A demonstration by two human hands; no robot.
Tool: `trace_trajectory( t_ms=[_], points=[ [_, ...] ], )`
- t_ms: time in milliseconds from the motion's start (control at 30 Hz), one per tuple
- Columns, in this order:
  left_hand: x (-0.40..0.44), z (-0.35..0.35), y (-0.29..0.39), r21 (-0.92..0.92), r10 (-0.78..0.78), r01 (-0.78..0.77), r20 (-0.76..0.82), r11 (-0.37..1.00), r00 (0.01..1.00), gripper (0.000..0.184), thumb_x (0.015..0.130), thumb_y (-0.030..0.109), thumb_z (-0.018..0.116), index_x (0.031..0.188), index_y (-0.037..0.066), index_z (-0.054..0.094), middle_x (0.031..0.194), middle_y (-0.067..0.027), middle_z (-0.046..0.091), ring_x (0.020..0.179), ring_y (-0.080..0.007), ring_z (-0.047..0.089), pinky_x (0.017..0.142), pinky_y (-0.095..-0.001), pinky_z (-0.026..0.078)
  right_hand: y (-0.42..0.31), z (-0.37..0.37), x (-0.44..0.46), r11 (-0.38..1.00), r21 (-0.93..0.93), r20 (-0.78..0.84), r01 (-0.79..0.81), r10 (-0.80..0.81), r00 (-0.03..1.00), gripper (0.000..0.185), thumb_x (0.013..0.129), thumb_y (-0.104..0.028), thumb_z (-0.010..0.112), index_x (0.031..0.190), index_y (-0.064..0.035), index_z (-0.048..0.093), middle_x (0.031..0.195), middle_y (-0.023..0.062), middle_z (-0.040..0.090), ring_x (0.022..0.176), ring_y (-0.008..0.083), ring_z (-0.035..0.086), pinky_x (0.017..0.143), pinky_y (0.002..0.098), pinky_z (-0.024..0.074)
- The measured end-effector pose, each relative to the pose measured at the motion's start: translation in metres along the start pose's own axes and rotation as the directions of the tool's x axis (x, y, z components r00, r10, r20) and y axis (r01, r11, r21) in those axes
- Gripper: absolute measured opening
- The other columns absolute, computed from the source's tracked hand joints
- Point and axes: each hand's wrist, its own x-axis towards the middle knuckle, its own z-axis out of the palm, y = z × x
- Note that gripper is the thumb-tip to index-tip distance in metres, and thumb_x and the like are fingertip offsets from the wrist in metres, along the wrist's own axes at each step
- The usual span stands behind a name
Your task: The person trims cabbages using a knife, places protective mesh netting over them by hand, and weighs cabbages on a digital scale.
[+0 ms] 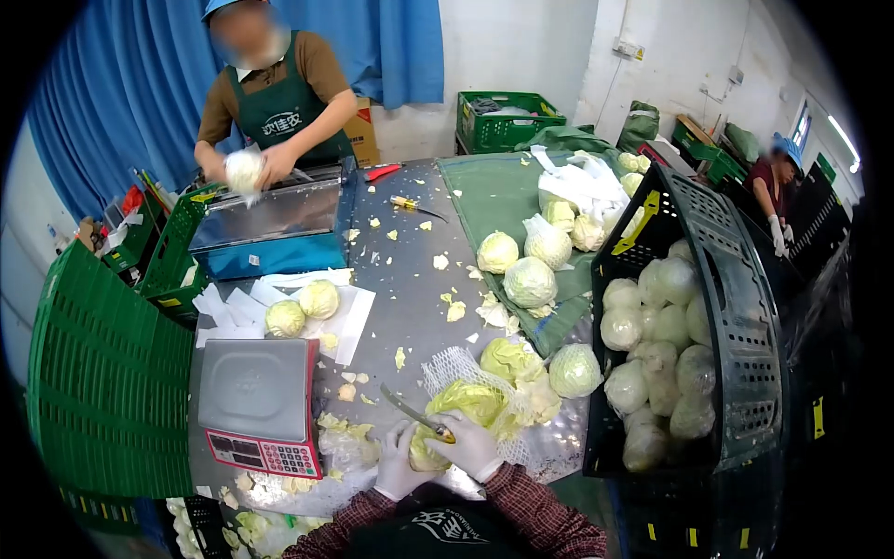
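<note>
Close to my body, my left hand (pixel 400 466), in a white glove, is wrapped around the side of a small pale-green cabbage (pixel 426 454). My right hand (pixel 473 447), gloved too, grips the yellow-and-dark handle of a curved knife (pixel 410 410), its blade pointing up and left over the cabbage. Just beyond the hands lie loose green cabbage leaves (pixel 468 402) and a white foam net (pixel 452 368). A trimmed cabbage (pixel 575 371) sits to the right of these leaves. My fingers partly cover the cabbage I hold.
A scale (pixel 259 391) stands left, two cabbages (pixel 303 312) behind it. On the right, a tilted black crate (pixel 736 373) holds wrapped cabbages. More cabbages rest on green cloth (pixel 475 191). Across the table, a co-worker (pixel 279 102) handles a cabbage at a wrapping machine (pixel 270 224). Another knife (pixel 416 207) lies there.
</note>
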Motion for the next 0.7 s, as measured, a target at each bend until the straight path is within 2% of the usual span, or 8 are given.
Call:
trace_trajectory(
  t_ms=[67,300,400,467,533,567,667,700],
  points=[
    [0.006,-0.003,0.007,-0.016,0.03,-0.031,-0.061,0.999,0.998,0.096,0.058,0.037,0.084,0.135,0.005,0.037,0.134,-0.0196,0.035,0.125,-0.0363,0.038,0.104,-0.0437,0.035,0.006,0.007,0.0,0.997,-0.078,-0.165,-0.015,0.002,0.986,0.031,0.081,-0.028,0.066,0.107,-0.0104,0.062,0.095,0.0077,0.064,0.074,0.0261,0.064,0.064,0.0346,0.0504],
    [0.036,-0.027,-0.023,-0.007,-0.133,0.133,0.04,0.991,0.99,0.106,0.058,0.053,0.08,0.14,0.005,0.032,0.141,-0.0245,0.028,0.127,-0.0402,0.037,0.102,-0.0439,0.038,0.054,-0.009,-0.019,0.914,-0.011,-0.103,-0.405,0.402,0.91,0.039,0.082,-0.034,0.066,0.108,-0.0054,0.06,0.087,0.0137,0.063,0.075,0.0276,0.062,0.067,0.0351,0.049],
    [0.041,-0.054,-0.004,0.128,-0.079,0.06,0.147,0.99,0.986,0.112,0.054,0.054,0.081,0.141,0.005,0.03,0.142,-0.0273,0.023,0.129,-0.0426,0.034,0.102,-0.0436,0.037,0.027,0.006,-0.019,0.936,0.234,-0.092,-0.265,0.292,0.952,0.045,0.082,-0.038,0.065,0.113,-0.0053,0.059,0.086,0.0129,0.063,0.077,0.0259,0.062,0.069,0.033,0.049],
    [0.048,-0.068,0.016,0.496,-0.124,-0.138,0.46,0.857,0.879,0.114,0.053,0.053,0.082,0.14,0.002,0.03,0.143,-0.0277,0.024,0.126,-0.0407,0.038,0.1,-0.0432,0.039,0.038,0.027,-0.011,0.948,0.208,-0.054,-0.242,0.258,0.965,0.047,0.084,-0.038,0.064,0.117,-0.0055,0.058,0.087,0.0122,0.063,0.079,0.0263,0.062,0.073,0.0323,0.049],
    [0.054,-0.058,-0.008,0.491,0.117,-0.304,0.375,0.816,0.92,0.113,0.052,0.052,0.082,0.139,0.003,0.031,0.14,-0.0272,0.028,0.121,-0.0391,0.041,0.098,-0.0433,0.04,0.04,0.034,-0.004,0.968,0.238,-0.178,-0.074,0.118,0.977,0.044,0.085,-0.035,0.063,0.116,-0.0049,0.058,0.091,0.0136,0.062,0.083,0.028,0.061,0.076,0.0324,0.0482],
    [0.055,-0.056,-0.016,0.499,0.352,-0.446,0.276,0.743,0.894,0.112,0.051,0.052,0.082,0.139,0.003,0.033,0.137,-0.0267,0.032,0.117,-0.0375,0.044,0.096,-0.0433,0.041,0.046,0.033,-0.005,0.901,0.361,-0.056,-0.24,0.278,0.959,0.039,0.087,-0.031,0.061,0.113,-0.003,0.057,0.099,0.0158,0.06,0.087,0.03,0.06,0.079,0.034,0.0474],
    [0.059,-0.056,-0.018,0.181,0.147,-0.215,0.329,0.96,0.933,0.108,0.051,0.052,0.082,0.135,0.002,0.038,0.129,-0.0254,0.04,0.111,-0.0354,0.047,0.096,-0.0427,0.041,0.014,-0.008,-0.013,0.951,0.207,-0.157,-0.228,0.262,0.952,0.036,0.086,-0.029,0.061,0.108,-0.001,0.056,0.108,0.0176,0.057,0.094,0.031,0.058,0.081,0.0357,0.0457],
    [0.059,-0.055,-0.013,0.18,0.149,-0.216,0.326,0.96,0.933,0.108,0.051,0.052,0.082,0.135,0.002,0.038,0.129,-0.0254,0.04,0.111,-0.0354,0.047,0.096,-0.0427,0.041,0.008,-0.02,-0.018,0.993,-0.057,-0.265,-0.1,0.081,0.961,0.03,0.086,-0.025,0.06,0.104,-0.0005,0.056,0.113,0.0178,0.054,0.098,0.0317,0.055,0.082,0.0368,0.0444]
  ],
)
